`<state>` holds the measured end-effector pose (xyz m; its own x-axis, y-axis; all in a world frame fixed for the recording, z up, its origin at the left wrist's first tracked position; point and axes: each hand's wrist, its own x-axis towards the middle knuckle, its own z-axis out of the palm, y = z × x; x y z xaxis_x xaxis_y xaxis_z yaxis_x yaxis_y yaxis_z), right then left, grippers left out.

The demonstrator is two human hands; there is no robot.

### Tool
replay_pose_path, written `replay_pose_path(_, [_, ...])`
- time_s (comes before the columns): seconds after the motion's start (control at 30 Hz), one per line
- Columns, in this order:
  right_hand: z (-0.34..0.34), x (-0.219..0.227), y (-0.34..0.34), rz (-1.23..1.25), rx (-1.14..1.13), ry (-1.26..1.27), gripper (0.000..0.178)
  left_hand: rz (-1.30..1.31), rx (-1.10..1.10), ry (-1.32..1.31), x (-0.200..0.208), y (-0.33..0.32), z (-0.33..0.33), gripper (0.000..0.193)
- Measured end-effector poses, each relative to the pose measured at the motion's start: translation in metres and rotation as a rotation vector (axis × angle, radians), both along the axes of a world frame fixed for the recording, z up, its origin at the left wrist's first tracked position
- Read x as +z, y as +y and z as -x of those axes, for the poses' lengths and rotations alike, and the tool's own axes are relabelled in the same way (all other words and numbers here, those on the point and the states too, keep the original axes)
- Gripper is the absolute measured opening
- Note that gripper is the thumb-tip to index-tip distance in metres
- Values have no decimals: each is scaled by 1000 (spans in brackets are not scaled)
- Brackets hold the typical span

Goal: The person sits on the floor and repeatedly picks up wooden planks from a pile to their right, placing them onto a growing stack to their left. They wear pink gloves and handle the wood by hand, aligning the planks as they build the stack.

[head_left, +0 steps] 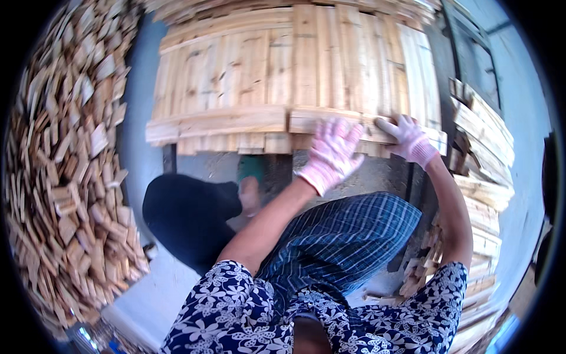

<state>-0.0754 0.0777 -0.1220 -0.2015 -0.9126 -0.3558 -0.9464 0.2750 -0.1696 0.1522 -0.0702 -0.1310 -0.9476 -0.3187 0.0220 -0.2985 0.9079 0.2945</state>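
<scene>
Both my hands wear pinkish-white knit gloves. My left hand [332, 154] has its fingers stretched out and apart, lying over the front edge of a crosswise wooden plank [354, 120]. Farther right, my right hand [411, 141] rests against the same plank near its right end, thumb pointing left and fingers spread. That plank lies across the near ends of a layer of pale wooden boards [342, 65] set side by side. A second crosswise plank [218, 123] continues the line to the left, its end close to the first one's.
A large heap of small wood pieces [71, 177] fills the left side. More boards are stacked [483, 135] at the right. Dark metal frame parts [471, 47] stand at the far right. My knees are below the near edge of the boards.
</scene>
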Motion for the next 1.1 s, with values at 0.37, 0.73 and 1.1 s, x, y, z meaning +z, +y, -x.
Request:
replay_pose_path(0.37, [15, 29, 27, 122, -210, 207, 55, 128, -389, -568, 8, -59, 72, 102])
replay_pose_path(0.73, [76, 24, 215, 120, -2050, 206, 111, 162, -460, -596, 10, -68, 75, 106])
replay_pose_path(1.1, [-3, 69, 223, 226, -1993, 193, 85, -92, -652, -325, 61, 20, 130, 70])
